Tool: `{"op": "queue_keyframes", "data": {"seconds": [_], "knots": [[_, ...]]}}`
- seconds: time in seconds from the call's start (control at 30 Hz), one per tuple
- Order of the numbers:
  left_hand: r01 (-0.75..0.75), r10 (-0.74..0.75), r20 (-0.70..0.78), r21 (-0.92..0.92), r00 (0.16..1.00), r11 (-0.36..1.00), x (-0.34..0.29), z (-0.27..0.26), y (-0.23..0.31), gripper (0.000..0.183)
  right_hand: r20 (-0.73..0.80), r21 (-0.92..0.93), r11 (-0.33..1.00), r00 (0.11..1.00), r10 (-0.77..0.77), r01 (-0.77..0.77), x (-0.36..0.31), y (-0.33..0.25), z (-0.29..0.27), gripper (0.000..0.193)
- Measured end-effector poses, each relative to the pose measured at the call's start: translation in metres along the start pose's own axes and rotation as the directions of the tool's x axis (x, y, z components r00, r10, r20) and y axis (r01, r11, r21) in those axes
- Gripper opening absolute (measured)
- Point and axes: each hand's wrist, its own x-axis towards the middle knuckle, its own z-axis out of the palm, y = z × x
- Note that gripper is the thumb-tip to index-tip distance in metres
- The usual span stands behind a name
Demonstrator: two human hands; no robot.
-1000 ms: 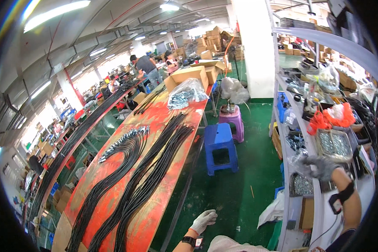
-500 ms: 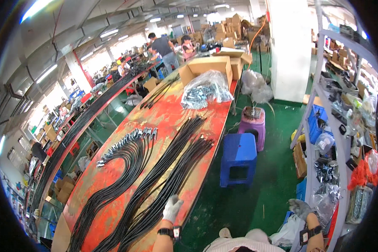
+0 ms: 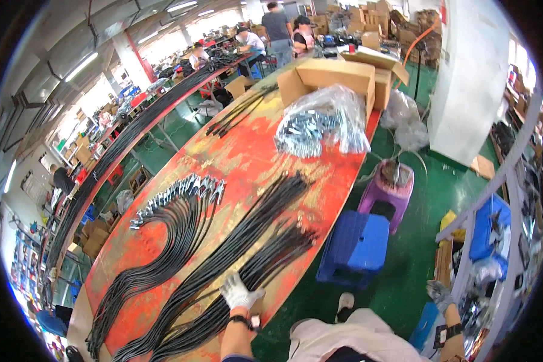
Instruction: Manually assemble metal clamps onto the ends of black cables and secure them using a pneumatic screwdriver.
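My left hand [image 3: 240,292], in a white glove, rests with spread fingers on the nearest bundle of black cables [image 3: 262,259] on the red worktable. It grips none of them. Out to the right, my right hand [image 3: 440,294] wears a grey-palmed glove and hangs beside the shelf rack, its fingers loosely extended with nothing visible in them. A second bundle of straight black cables [image 3: 247,226] lies alongside the first. Farther left, a curved bundle [image 3: 181,241] ends in a fan of silvery metal fittings [image 3: 184,196].
An open cardboard box [image 3: 335,75] and a clear bag of metal parts [image 3: 320,130] stand at the table's far end. Right of the table are a blue stool [image 3: 359,241], a purple stool [image 3: 389,187], a white pillar [image 3: 467,84] and a metal rack [image 3: 495,175]. Several people work farther back.
My view has turned and moved nearer the table. My left hand's fingers have spread over the cables, and my right hand stays out by the rack. The cables lie as before.
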Motion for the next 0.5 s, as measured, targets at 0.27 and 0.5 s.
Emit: {"op": "queue_keyframes", "data": {"seconds": [0.27,0.5], "knots": [[-0.035,0.031,0.072,0.06,0.997,0.998,0.026,0.008,0.031,0.131,0.428,-0.779,0.583,0.875,0.225,0.231,0.177,-0.05,0.272,0.041],[-0.392,0.395,-0.009,0.094,0.919,0.915,0.084,0.002,0.114,0.121,0.618,-0.78,0.063,0.75,0.235,0.623,0.248,-0.007,0.311,0.054]]}}
